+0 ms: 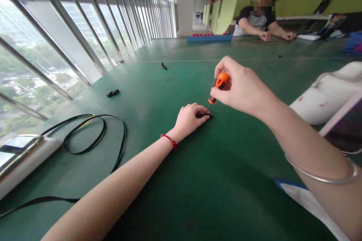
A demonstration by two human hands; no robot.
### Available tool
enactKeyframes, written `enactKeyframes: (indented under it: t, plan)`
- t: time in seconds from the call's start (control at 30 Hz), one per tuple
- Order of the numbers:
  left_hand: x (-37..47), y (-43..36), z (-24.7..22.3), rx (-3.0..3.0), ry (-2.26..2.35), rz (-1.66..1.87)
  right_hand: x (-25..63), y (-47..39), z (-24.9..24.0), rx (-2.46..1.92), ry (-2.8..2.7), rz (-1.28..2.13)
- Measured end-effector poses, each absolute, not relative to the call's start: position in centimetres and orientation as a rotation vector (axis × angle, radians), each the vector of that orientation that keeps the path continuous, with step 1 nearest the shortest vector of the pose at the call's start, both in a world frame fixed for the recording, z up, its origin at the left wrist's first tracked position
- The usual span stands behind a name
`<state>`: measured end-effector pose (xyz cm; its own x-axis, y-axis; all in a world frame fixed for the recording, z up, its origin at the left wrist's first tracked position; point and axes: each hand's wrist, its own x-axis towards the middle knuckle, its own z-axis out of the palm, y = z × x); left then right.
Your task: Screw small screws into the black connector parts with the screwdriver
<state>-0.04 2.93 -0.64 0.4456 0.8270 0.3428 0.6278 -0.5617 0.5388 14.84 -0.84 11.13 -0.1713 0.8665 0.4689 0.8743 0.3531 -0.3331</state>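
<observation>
Cable [124, 139] loops beside the left forearm [127, 184].

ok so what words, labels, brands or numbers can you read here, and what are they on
No text can be read anywhere in this view.
Screwdriver in the right hand: no lettering that I can make out.
White container: small brownish marks, too blurred to tell whether they are print.
Yellow strip by the black cable: too small to read.
</observation>
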Motion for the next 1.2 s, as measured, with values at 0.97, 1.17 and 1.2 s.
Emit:
enactKeyframes:
  t: [0.97, 1.17, 1.2]
  plan:
    - [1.0, 0.8, 0.4, 2.470, 1.298, 0.777, 17.7, -8.7, 1.3, -1.096, -1.815, 0.135]
    - [1.0, 0.9, 0.4, 2.476, 1.325, 0.771, 17.7, -8.9, 0.9, -1.085, -1.747, 0.113]
    - [1.0, 0.9, 0.5, 2.479, 1.325, 0.770, 17.7, -8.9, 0.9, -1.096, -1.768, 0.141]
